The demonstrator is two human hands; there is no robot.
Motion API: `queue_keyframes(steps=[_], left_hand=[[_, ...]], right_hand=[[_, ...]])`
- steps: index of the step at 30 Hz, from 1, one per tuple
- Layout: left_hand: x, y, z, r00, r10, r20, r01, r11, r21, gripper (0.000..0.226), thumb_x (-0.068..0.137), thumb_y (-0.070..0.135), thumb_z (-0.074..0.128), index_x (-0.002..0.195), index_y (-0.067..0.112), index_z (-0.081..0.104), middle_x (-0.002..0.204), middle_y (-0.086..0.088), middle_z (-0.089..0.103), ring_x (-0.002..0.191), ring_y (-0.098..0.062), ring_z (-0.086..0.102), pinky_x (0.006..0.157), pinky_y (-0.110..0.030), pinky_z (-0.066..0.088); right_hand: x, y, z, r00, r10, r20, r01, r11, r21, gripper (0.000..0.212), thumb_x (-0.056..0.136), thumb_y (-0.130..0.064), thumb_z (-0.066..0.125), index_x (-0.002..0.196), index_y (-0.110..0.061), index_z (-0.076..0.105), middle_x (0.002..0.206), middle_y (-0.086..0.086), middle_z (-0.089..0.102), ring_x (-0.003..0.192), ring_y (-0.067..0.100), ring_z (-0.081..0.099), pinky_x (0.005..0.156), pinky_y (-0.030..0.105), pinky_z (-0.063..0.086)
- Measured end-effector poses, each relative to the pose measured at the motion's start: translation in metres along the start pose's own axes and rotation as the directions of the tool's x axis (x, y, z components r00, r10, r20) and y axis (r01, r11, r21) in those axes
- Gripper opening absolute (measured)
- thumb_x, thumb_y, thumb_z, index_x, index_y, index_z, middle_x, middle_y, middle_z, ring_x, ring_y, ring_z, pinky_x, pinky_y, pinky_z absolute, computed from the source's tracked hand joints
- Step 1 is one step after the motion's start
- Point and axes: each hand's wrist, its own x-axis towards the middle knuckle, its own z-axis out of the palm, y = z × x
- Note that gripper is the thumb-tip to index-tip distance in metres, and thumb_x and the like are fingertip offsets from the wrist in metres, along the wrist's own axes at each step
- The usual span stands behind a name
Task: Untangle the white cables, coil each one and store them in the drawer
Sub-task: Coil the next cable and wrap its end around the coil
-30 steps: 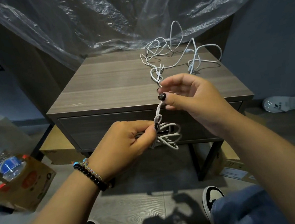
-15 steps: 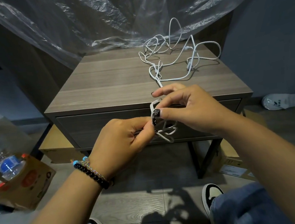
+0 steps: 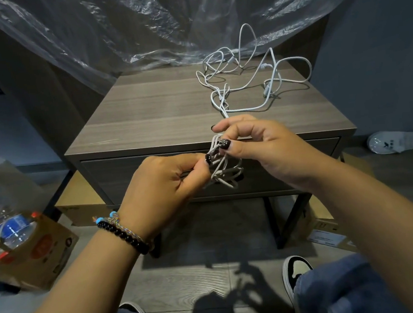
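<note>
Left hand point(image 3: 163, 185) and right hand point(image 3: 257, 149) together pinch a small coil of white cable point(image 3: 226, 172) before the closed grey drawer front point(image 3: 127, 178). The remaining tangled white cables point(image 3: 248, 77) lie at the back right corner of the grey wood-grain bedside table point(image 3: 159, 110).

I see my hands with dark polished nails, bare forearms, a black bead bracelet point(image 3: 122, 234) and woven braided band point(image 3: 111, 218) on my left wrist, blue jeans point(image 3: 349, 291), black-and-white sneakers point(image 3: 295, 269).
</note>
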Motion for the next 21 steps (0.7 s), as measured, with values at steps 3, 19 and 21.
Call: queue_keyframes(steps=[3, 19, 21], left_hand=[[-0.002, 0.000, 0.000, 0.999, -0.007, 0.032, 0.006, 1.000, 0.006, 0.045, 0.089, 0.044, 0.039, 0.071, 0.014, 0.066, 0.055, -0.009, 0.050, 0.051, -0.021, 0.045, 0.051, -0.035, 0.038], [-0.001, -0.002, 0.007, 0.990, -0.047, 0.130, 0.075, 0.972, -0.223, 0.050, 0.086, 0.046, 0.043, 0.065, 0.005, 0.063, 0.059, -0.012, 0.050, 0.053, -0.016, 0.044, 0.052, -0.030, 0.037], [-0.001, -0.003, 0.008, 0.983, -0.033, 0.181, 0.080, 0.962, -0.262, 0.052, 0.087, 0.048, 0.045, 0.076, 0.004, 0.069, 0.064, -0.011, 0.059, 0.058, -0.019, 0.053, 0.057, -0.031, 0.043]], right_hand=[[0.002, 0.002, 0.001, 0.997, 0.064, 0.052, -0.069, 0.992, 0.108, 0.007, 0.071, -0.020, 0.061, 0.067, -0.018, 0.066, 0.119, 0.000, 0.060, 0.104, 0.002, 0.059, 0.089, 0.016, 0.045], [-0.003, 0.009, 0.011, 0.907, -0.416, -0.063, 0.332, 0.799, -0.501, 0.008, 0.087, -0.019, 0.062, 0.086, -0.014, 0.067, 0.078, -0.014, 0.062, 0.074, 0.006, 0.061, 0.068, 0.029, 0.052], [-0.001, 0.011, 0.011, 0.900, -0.431, -0.066, 0.341, 0.789, -0.511, 0.007, 0.087, -0.017, 0.063, 0.084, -0.013, 0.068, 0.077, -0.013, 0.062, 0.072, 0.007, 0.061, 0.066, 0.028, 0.052]])
